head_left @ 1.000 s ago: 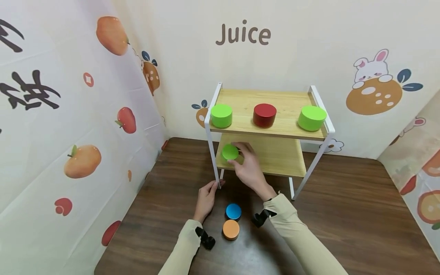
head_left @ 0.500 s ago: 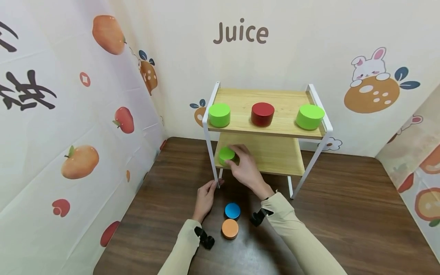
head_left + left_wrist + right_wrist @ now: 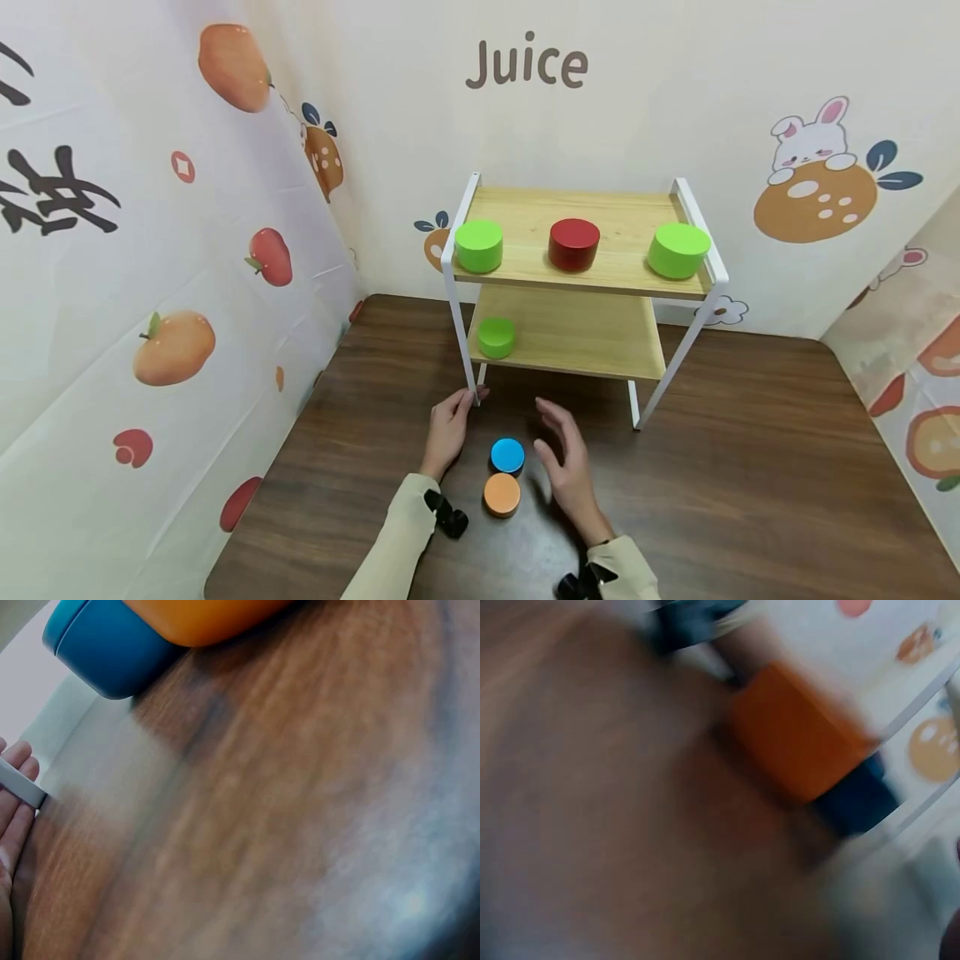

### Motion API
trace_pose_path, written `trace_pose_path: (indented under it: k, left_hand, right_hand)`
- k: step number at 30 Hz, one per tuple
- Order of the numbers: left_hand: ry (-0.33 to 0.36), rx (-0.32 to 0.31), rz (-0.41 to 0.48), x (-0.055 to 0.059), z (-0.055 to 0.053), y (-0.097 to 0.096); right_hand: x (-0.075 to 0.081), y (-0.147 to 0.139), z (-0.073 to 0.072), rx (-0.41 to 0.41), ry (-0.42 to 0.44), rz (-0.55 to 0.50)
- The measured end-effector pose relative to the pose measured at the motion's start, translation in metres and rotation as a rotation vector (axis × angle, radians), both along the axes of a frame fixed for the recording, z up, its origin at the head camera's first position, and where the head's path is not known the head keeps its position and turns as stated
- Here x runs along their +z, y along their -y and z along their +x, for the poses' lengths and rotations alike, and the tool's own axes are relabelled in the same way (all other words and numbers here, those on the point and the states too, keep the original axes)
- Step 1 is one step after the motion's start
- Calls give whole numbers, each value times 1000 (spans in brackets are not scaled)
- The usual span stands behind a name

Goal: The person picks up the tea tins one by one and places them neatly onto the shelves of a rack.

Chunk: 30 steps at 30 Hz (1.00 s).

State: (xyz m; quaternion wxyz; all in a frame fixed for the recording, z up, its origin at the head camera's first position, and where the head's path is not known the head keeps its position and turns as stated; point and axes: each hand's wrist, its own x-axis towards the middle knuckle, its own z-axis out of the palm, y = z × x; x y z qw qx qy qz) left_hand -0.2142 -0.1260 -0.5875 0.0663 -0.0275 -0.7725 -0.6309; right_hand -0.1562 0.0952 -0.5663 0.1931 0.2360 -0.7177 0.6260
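Note:
My left hand (image 3: 447, 432) grips the foot of the front left leg (image 3: 458, 333) of a two-tier wooden shelf (image 3: 581, 329) with a white frame. The left wrist view shows its fingers (image 3: 16, 817) against the white leg. My right hand (image 3: 567, 467) hovers over the table with fingers loosely bent and nothing in it. Just left of it are a short blue cylinder (image 3: 507, 456), which has a lid-like seam, and an orange cylinder (image 3: 502, 494) directly in front of it. A small green cylinder (image 3: 497, 337) stands at the lower tier's left front.
Along the front of the upper tier stand a green cylinder (image 3: 478, 247) at left, a dark red one (image 3: 573, 246) in the middle and another green one (image 3: 678, 251) at right. Printed curtains (image 3: 390, 125) enclose the brown wooden table (image 3: 780, 450) at back and sides.
My right hand has let go of the small green cylinder on the lower tier and drawn back toward me, beside the blue and orange cylinders. The left hand keeps its grip on the leg.

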Motion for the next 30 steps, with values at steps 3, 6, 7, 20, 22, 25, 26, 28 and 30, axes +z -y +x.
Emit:
trace_pose_path:
  k: [3, 6, 7, 20, 22, 25, 26, 28, 30]
  left_hand:
    - [-1, 6, 0, 1, 0, 0]
    - [-2, 11, -4, 0, 1, 0]
    - [-2, 12, -6, 0, 1, -1]
    - [6, 19, -6, 0, 5, 0]
    - [14, 21, 0, -1, 6, 0]
    - [22, 21, 9, -1, 6, 0]
    - [22, 21, 12, -1, 6, 0]
    - [22, 20, 14, 0, 5, -1]
    - [22, 21, 9, 2, 5, -1]
  right_hand:
    - [-18, 1, 10, 90, 173, 25]
    - [-24, 4, 13, 131, 271, 54]
    - [-24, 5, 14, 134, 294, 66]
    - [-23, 11, 20, 53, 387, 219]
    - [-23, 11, 21, 47, 379, 228]
    - [-23, 12, 22, 43, 353, 219]
    - [-23, 12, 22, 42, 341, 217]
    - [-23, 11, 22, 42, 319, 212]
    - [-22, 11, 22, 42, 299, 219]
